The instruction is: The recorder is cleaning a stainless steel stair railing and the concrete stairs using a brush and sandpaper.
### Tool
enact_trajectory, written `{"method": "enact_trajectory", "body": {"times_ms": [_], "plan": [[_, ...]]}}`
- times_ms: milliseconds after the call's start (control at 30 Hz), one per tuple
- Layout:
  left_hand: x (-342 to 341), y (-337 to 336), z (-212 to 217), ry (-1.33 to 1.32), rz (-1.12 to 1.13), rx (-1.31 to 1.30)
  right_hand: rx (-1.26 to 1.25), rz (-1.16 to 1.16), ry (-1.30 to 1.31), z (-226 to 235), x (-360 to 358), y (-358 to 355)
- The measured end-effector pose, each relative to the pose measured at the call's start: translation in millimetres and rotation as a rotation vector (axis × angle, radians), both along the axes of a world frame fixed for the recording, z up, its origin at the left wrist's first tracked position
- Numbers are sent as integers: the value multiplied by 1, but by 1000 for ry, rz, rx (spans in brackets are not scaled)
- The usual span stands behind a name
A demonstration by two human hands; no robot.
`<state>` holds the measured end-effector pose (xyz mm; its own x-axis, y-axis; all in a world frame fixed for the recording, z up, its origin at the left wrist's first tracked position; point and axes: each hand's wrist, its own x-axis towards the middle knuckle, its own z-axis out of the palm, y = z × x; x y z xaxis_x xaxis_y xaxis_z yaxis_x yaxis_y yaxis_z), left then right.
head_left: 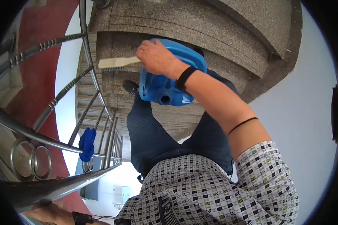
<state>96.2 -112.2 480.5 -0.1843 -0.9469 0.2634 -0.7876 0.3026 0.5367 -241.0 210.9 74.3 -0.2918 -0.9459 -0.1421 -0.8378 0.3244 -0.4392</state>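
Gripping a long-handled cream brush with greyish bristles [110,63], the right hand [154,58] holds its head out left of an open blue plastic container [191,56], which sits before the person's knees over speckled stone stairs [221,41]. Brushing seems in hand, I'd judge; the next stroke calls for clearing the container's rim. Beside the polished steel handrail [64,191], the left hand [45,213] is half-hidden, its grip impossible to tell. Railing bars and a draped bright blue cloth [87,144] crowd the left; stair edges cross ahead, with more room toward the pale wall [289,131].
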Motion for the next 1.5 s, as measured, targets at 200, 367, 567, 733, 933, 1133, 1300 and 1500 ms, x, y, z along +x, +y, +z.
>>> {"method": "enact_trajectory", "body": {"times_ms": [200, 367, 567, 733, 933, 1133, 1300, 1500], "plan": [[-36, 22, -2, 17, -21, -73, 238, -17, -65, -6, 6, 23], [-33, 19, 0, -65, 14, -122, 347, -169, -202, -7, -4, 67], [1, 3, 6, -631, -299, -464, 341, -164, -264, -1, -13, 73], [-21, 14, 8, -770, -312, -508, 292, -289, -198, -8, -20, 81], [-8, 14, 10, -520, -263, -293, 442, -603, -153, -10, -19, 136], [-19, 24, 5, -509, -296, -345, 357, -512, -178, -4, -28, 158], [27, 5, 19, -242, -158, 27, 99, -367, -198, 20, -69, 90], [6, -43, 39, 363, 6, 1073, 226, -258, -177, 111, -133, -7]]}}
